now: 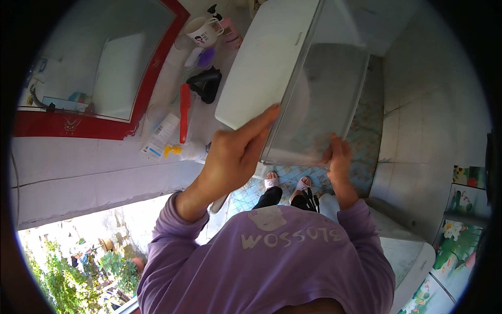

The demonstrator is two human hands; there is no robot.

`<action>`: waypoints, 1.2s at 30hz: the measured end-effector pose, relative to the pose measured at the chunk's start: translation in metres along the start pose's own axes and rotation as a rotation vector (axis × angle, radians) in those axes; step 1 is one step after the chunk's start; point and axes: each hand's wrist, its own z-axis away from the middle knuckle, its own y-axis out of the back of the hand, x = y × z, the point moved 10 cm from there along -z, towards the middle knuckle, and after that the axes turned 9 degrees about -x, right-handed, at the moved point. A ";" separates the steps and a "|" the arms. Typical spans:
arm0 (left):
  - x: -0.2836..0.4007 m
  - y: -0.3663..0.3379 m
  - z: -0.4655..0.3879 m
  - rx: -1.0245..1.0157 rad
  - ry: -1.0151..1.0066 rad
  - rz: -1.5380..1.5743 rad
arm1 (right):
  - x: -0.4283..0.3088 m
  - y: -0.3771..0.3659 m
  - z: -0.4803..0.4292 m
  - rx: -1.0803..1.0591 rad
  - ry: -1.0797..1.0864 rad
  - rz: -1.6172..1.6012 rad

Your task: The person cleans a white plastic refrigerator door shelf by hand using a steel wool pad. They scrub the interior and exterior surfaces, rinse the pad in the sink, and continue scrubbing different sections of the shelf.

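Observation:
A large clear plastic bin (310,98) with a pale panel (266,59) along its left side slants up and away in front of me. My left hand (243,149) grips the bin's near left edge, with a finger lying along the rim. At the near right corner, my right hand (339,157) holds the bin's other side, its fingertips partly blurred. Through the clear wall the inside looks hazy; I cannot tell whether anything lies in it. Both feet in slippers show on the floor below.
Left, a shelf bears a red comb (184,114), a white mug (202,32), a pink pump bottle (229,33), a black holder (208,84) and a white tube (160,133). A red-framed mirror (155,62) adjoins it. A white Haier appliance (408,255) stands right, beside a tiled wall (408,129).

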 end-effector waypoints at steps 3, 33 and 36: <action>0.001 -0.002 0.014 0.042 -0.048 0.035 | 0.003 0.002 -0.001 0.012 0.002 0.002; -0.003 0.015 -0.001 0.093 -0.175 -0.208 | 0.012 -0.009 -0.001 0.006 0.026 -0.001; -0.006 0.026 -0.040 0.138 -0.129 -0.233 | 0.001 -0.020 -0.005 -0.006 0.033 0.005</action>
